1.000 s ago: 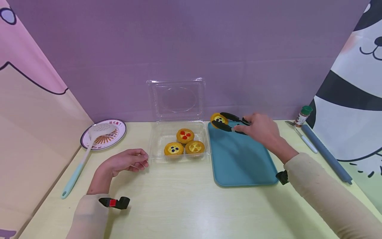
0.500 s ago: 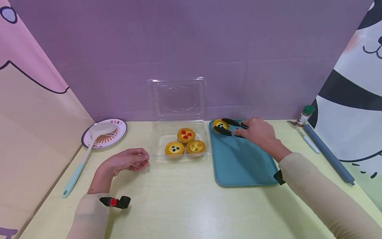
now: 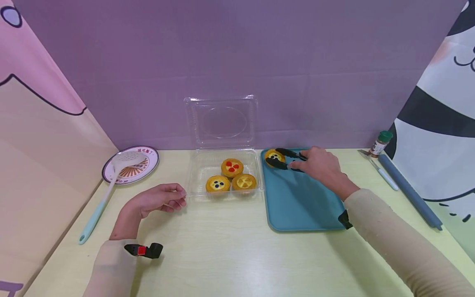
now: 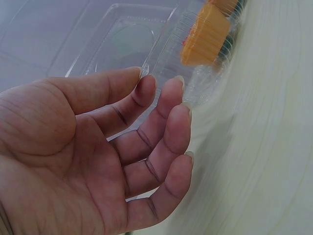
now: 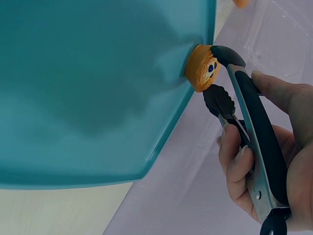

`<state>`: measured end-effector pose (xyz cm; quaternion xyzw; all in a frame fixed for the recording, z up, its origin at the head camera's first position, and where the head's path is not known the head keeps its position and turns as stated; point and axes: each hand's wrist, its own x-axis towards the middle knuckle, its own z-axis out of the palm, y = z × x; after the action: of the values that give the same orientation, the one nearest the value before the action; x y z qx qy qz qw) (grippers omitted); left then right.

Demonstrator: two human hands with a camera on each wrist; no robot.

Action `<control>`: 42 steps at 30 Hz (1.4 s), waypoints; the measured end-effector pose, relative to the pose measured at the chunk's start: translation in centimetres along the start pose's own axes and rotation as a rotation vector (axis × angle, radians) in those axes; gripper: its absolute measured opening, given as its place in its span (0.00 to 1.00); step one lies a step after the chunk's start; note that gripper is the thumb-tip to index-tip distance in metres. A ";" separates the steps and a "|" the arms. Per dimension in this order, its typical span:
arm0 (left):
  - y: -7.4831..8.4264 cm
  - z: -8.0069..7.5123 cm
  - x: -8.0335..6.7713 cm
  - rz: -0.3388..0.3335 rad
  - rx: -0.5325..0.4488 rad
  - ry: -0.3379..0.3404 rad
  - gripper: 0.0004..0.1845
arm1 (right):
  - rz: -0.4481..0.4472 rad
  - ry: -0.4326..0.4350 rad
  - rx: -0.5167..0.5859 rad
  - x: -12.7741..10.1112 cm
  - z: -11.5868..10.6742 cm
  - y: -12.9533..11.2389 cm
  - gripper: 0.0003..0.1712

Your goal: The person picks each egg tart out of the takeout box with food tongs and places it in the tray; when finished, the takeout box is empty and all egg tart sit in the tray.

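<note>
Tongs (image 3: 287, 159) with black tips, gripped in the person's right hand (image 3: 319, 165), pinch a blueberry-topped tart (image 3: 274, 156) at the far left corner of a teal tray (image 3: 300, 202), just beyond the fingertips. The left hand (image 3: 157, 200) rests on the pale table (image 3: 222, 247), fingers loosely curled and holding nothing, right beside the near corner of a clear clamshell box (image 3: 196, 173). Between the two hands, that box holds three tarts: one with red topping (image 3: 232, 167), one with blueberries (image 3: 217, 183) and one with yellow topping (image 3: 244, 182); its lid (image 3: 221, 121) stands open against the purple backdrop. That makes four tarts in all. Off beyond the left hand lies a round plate (image 3: 148, 159) with red writing too small to read, a pale slotted spatula (image 3: 107, 187) laid across it. To the right of the right hand stand a green-capped spice jar (image 3: 379, 144), a white-handled utensil (image 3: 378, 170) and a grey-blue rod (image 3: 408, 192).
</note>
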<state>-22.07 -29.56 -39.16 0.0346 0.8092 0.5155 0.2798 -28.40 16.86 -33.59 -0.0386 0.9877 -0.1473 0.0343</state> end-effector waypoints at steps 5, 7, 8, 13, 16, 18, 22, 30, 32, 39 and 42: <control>0.0 0.0 0.0 -0.005 -0.004 0.000 0.13 | 0.002 -0.007 0.002 0.1 0.0 0.0 0.44; 0.1 0.0 0.0 -0.005 -0.006 -0.001 0.13 | 0.001 -0.007 0.002 0.1 0.0 0.0 0.44; 0.1 0.0 -0.1 -0.004 -0.008 -0.001 0.14 | 0.001 -0.007 0.002 0.1 0.0 0.0 0.44; 0.2 0.0 -0.1 0.001 -0.010 -0.003 0.15 | -0.002 -0.005 0.001 0.2 0.1 0.0 0.44; 0.2 0.1 -0.1 0.002 -0.013 -0.003 0.15 | -0.005 -0.006 0.001 0.2 0.1 0.0 0.44; 0.2 0.1 -0.1 0.001 -0.013 -0.003 0.15 | -0.006 -0.007 0.004 0.2 0.0 0.0 0.44; 0.1 0.1 -0.1 -0.004 -0.011 0.001 0.17 | -0.009 -0.005 0.005 0.2 0.1 0.1 0.44; 0.0 0.1 0.0 -0.003 -0.008 0.008 0.16 | -0.013 -0.003 -0.004 0.2 0.1 0.1 0.44; 0.0 0.1 0.0 -0.003 -0.009 0.010 0.16 | -0.013 -0.004 -0.009 0.1 0.0 0.1 0.45; 0.3 0.3 -0.2 0.010 -0.007 0.003 0.14 | -0.010 0.000 -0.004 -0.1 -0.1 0.2 0.46; 0.4 0.3 -0.2 0.007 -0.012 0.006 0.14 | -0.012 0.007 0.001 -0.1 -0.1 0.3 0.47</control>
<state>-21.83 -29.26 -38.82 0.0345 0.8068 0.5213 0.2758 -28.31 17.17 -33.56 -0.0437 0.9876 -0.1479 0.0298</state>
